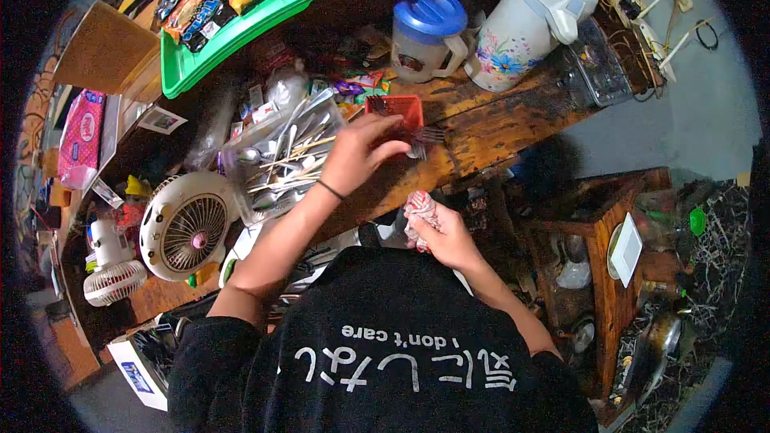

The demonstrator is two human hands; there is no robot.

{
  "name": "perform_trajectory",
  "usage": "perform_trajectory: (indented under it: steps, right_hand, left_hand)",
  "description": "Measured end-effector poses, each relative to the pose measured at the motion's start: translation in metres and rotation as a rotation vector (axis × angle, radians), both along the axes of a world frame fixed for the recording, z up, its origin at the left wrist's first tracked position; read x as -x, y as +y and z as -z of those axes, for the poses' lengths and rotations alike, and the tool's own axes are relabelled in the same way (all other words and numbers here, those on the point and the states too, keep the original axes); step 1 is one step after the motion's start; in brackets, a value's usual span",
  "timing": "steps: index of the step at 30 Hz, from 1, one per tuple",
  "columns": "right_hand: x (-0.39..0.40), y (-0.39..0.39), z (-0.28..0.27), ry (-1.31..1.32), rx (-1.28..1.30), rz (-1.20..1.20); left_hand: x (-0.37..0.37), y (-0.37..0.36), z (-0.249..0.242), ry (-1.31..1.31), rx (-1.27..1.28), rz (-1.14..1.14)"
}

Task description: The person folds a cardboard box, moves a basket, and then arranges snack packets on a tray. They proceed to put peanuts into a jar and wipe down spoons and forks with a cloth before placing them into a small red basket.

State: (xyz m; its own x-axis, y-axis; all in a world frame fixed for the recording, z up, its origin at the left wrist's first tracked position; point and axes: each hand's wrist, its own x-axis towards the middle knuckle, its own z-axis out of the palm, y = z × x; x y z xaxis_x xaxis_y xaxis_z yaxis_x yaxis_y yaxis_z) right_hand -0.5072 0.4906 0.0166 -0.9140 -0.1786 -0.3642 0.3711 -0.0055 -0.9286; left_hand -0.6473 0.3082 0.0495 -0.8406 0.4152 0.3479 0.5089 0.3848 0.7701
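Note:
My left hand (365, 152), with a dark band at its wrist, reaches over the front of a small red basket (407, 109). Its thumb stands apart from its fingers, and I see nothing held between them. Beside its fingertips, fork tines (433, 135) show on the wooden table. My right hand (449, 239) is closed around a bunched red-and-white cloth (421, 212), held in front of my chest near the table's edge. Left of my left hand stands a clear plastic container (258, 210) with spoons, other cutlery and wooden sticks in it.
A blue-lidded pitcher (425, 36) and a floral thermos jug (529, 24) stand at the back of the wooden table (513, 112). A green tray (285, 12) holds snack packets. To the left are a round fan (188, 224) and a smaller fan (112, 273). Cables lie at upper right.

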Motion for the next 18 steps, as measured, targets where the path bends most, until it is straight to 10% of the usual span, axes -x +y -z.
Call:
perform_trajectory:
  steps: [5, 18]
  right_hand:
    - [0.006, 0.0, 0.0, -0.022, 0.063, 0.035]
    - [0.02, -0.022, 0.003, 0.055, -0.044, -0.093]
  left_hand:
    - [-0.006, -0.069, 0.029, -0.046, 0.107, -0.503]
    - [0.015, -0.153, 0.097, 0.027, 0.449, -0.544]
